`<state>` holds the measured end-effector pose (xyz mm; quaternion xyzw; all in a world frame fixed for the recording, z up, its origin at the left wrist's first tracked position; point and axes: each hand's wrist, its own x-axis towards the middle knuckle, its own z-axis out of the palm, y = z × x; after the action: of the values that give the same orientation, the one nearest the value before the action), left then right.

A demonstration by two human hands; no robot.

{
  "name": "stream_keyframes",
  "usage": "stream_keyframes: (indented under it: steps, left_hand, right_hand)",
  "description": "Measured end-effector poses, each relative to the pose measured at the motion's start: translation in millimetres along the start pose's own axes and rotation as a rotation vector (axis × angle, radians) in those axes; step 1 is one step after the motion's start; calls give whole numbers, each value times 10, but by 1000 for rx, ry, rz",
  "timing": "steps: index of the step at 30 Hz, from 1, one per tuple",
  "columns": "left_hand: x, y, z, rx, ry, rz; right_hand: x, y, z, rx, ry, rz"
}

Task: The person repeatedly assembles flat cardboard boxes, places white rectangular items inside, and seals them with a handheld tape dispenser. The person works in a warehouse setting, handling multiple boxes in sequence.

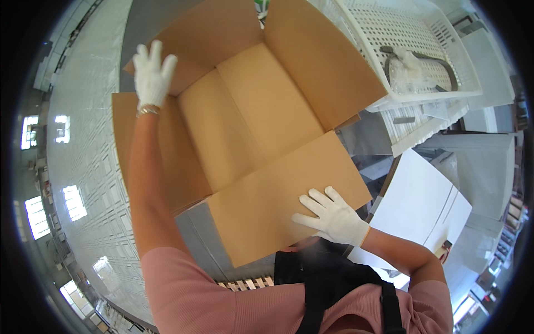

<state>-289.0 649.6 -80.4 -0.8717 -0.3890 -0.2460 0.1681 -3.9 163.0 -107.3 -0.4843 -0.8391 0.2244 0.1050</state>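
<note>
A large brown cardboard box (245,111) stands in front of me with its top flaps folded outward and nothing lying on its inner floor. My left hand (153,72), in a white glove, is over the far left corner of the box, its fingers spread and slightly blurred. Whether it touches the cardboard there I cannot tell. My right hand (334,217), gloved the same way, lies flat with fingers apart on the near flap (261,206), which slopes toward my body.
At the far right is a white perforated plastic basket (384,28) holding clear plastic wrapping and a dark curved strip. White flat boards (417,206) lie right of my right arm. A long glossy patterned panel surface (83,167) runs along the left. Wooden slats (247,284) show below the box.
</note>
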Motion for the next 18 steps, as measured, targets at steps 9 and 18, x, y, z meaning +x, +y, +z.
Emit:
stream_keyframes:
  steps: [9,18]
  left_hand:
    - [-983,1780,-1352,-659,-1081,-138]
    - [-1522,2846,-2540,-470,-894,-115]
  right_hand:
    - [-377,-316,-825,-24,303,111]
    - [-2237,-489,-347,1,491,315]
